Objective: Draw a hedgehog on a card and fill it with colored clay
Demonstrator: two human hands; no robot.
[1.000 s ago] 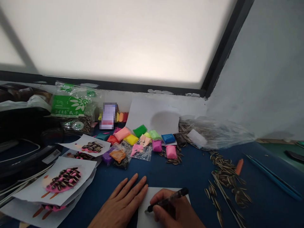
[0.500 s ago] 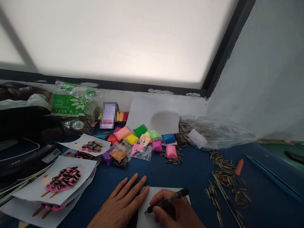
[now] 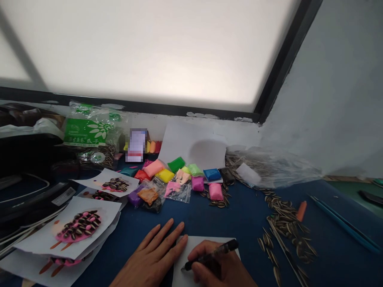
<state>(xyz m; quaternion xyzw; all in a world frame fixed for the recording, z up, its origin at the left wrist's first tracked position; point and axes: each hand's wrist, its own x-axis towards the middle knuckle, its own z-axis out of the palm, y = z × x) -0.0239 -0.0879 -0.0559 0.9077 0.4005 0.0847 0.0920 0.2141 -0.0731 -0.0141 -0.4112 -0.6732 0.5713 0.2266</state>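
My right hand (image 3: 220,265) is closed around a black pen (image 3: 211,255), whose tip touches a white sheet of paper (image 3: 182,275) at the bottom middle. Flat and with fingers stretched out, my left hand (image 3: 158,251) lies along the sheet's left edge, its thumb side on the paper. Any mark under the pen tip is too small to make out. Several packets of coloured clay lie beyond my hands, among them a pink packet (image 3: 216,191) and a blue packet (image 3: 212,174).
At left are stacked sheets with a seed-and-clay picture (image 3: 79,227) on top, beside cables. Loose sunflower seeds (image 3: 287,217), metal tweezers (image 3: 284,249) and blue tweezers (image 3: 344,221) lie at right. Behind stand a green seed bag (image 3: 89,131), a phone (image 3: 137,145) and a plastic bag (image 3: 275,167).
The pen and my right hand have shifted very slightly, with the tip a little lower and farther left. My left hand stays in place.
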